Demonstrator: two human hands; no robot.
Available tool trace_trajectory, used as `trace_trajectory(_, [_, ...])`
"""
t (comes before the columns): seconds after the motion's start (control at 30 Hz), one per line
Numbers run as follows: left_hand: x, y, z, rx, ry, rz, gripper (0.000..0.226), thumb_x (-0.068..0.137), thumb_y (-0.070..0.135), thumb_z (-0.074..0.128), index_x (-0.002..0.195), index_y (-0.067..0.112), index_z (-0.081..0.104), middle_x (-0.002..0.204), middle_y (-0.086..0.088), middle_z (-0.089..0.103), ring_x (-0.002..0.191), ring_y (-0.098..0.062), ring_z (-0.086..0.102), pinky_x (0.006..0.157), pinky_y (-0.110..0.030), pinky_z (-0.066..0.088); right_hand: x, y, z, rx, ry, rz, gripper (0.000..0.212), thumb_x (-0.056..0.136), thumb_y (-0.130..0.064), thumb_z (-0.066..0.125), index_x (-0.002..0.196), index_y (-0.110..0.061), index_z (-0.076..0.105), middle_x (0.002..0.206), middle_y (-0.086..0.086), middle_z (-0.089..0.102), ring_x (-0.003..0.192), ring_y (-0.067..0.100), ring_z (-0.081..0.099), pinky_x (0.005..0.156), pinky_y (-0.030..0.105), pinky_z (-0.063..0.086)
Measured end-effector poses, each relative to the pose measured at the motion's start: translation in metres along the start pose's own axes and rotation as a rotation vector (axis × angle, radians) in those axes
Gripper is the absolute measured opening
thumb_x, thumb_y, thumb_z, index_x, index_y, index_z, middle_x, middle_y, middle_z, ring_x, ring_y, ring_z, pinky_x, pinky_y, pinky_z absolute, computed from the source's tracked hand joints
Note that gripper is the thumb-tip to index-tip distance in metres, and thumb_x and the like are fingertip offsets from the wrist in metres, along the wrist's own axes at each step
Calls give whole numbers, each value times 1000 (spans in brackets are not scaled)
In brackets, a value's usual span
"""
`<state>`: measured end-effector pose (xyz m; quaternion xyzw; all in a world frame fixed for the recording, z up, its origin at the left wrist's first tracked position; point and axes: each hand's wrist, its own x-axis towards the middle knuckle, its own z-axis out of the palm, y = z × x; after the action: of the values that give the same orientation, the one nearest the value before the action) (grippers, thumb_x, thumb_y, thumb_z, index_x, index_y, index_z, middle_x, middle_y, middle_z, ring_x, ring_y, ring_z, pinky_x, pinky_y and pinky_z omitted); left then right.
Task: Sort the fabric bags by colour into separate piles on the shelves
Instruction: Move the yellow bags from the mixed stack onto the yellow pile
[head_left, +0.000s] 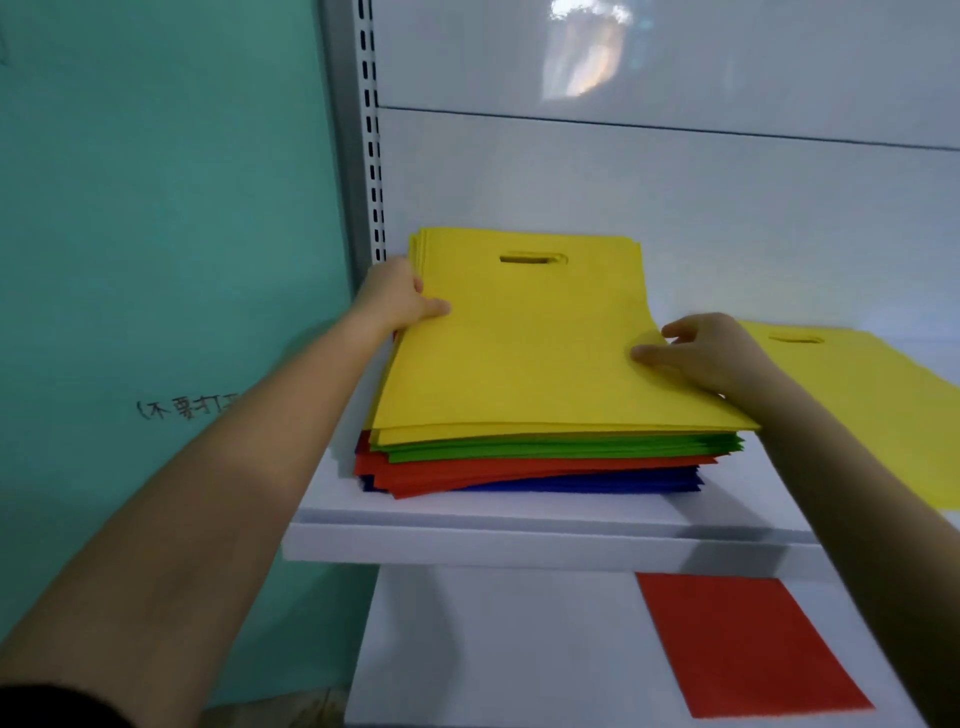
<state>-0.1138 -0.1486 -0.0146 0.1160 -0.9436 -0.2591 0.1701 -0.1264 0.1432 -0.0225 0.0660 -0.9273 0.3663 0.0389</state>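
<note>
A stack of flat fabric bags (524, 343) lies on the white upper shelf (519, 540), yellow bags on top, then green (561, 447), red (467, 475) and blue (597, 484) layers below. My left hand (395, 299) grips the stack's left edge, thumb on the top yellow bag. At the right edge my right hand (706, 353) pinches the top yellow bags, thumb on top and fingers curled at the edge. A separate yellow bag (872, 405) lies to the right on the same shelf. A single red bag (743, 644) lies on the lower shelf.
The shelf unit has a white back panel (675, 182) and a slotted metal upright (371, 130) at its left. A teal wall (156, 234) with handwritten marks stands to the left. The lower shelf (493, 649) shows bare white surface left of the red bag.
</note>
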Motion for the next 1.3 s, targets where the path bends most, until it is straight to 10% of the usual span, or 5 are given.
trace_trajectory(0.47, [4,-7,-12,-317,-21,-145,30,73,13,77,96,0,63,107,-12,62,99,-27,59,89,-36,48,-24,-26,-16,20,81,-106,35,80,-19,71,113,-16,62,93,4,62,86,19,55,60,22,41])
trace_trajectory(0.63, [-2,-9,-12,-300,11,-38,23,82,9,68,70,12,49,79,-3,50,80,-18,49,74,-30,42,-44,-40,-21,0,122,-153,22,84,-21,67,106,-23,63,88,1,63,81,17,55,60,19,41])
trace_trajectory(0.77, [-6,-6,-18,-311,64,57,24,85,10,62,104,2,50,92,-4,50,91,-21,48,79,-33,41,-68,-41,-19,119,212,-169,16,85,-16,65,98,-25,65,79,-1,63,68,8,52,58,19,39])
trace_trajectory(0.9, [-14,10,-29,-372,129,195,14,88,8,57,94,13,45,76,5,47,87,-21,50,71,-30,39,-96,-34,-17,146,305,-158,18,87,-12,61,99,-24,67,82,-1,60,61,1,48,51,9,35])
trace_trajectory(1.3, [-81,129,1,-407,-35,542,34,83,3,53,113,15,65,118,-8,62,105,-25,58,84,-23,43,-196,36,-51,268,495,162,44,89,-6,54,129,-22,52,85,-1,59,71,8,59,63,20,51])
